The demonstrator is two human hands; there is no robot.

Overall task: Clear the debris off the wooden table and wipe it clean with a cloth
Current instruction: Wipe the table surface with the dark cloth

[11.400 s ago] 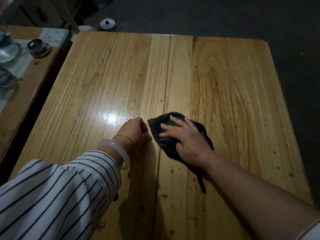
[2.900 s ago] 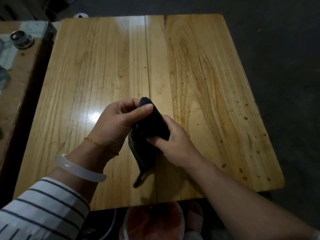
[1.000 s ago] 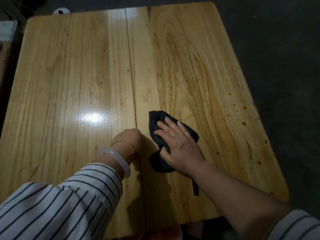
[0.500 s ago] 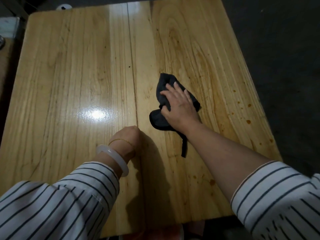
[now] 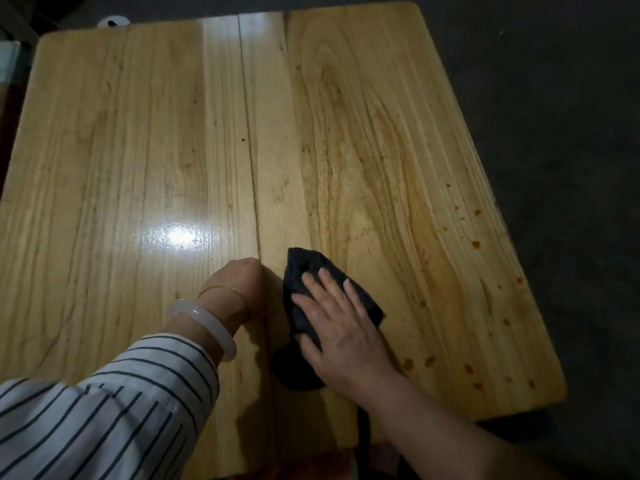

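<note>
A dark cloth [image 5: 304, 271] lies crumpled on the wooden table [image 5: 138, 150], near the front and a little right of the middle seam. My right hand [image 5: 339, 327] presses flat on the cloth with its fingers straight and spread. My left hand [image 5: 239, 282] rests on the table just left of the cloth, bent at the wrist; its fingers are hidden from the camera. Small orange-brown spots [image 5: 476, 244] dot the right side of the table, from mid-right down to the front right corner.
The table's right and front edges drop to a dark floor [image 5: 554, 133]. A small round white object [image 5: 112, 22] shows just past the far left edge. Something reddish [image 5: 311, 471] sits below the front edge.
My right hand has pulled the cloth back toward me and slightly left from its reach half a second ago. My left hand has stayed in place on the table.
</note>
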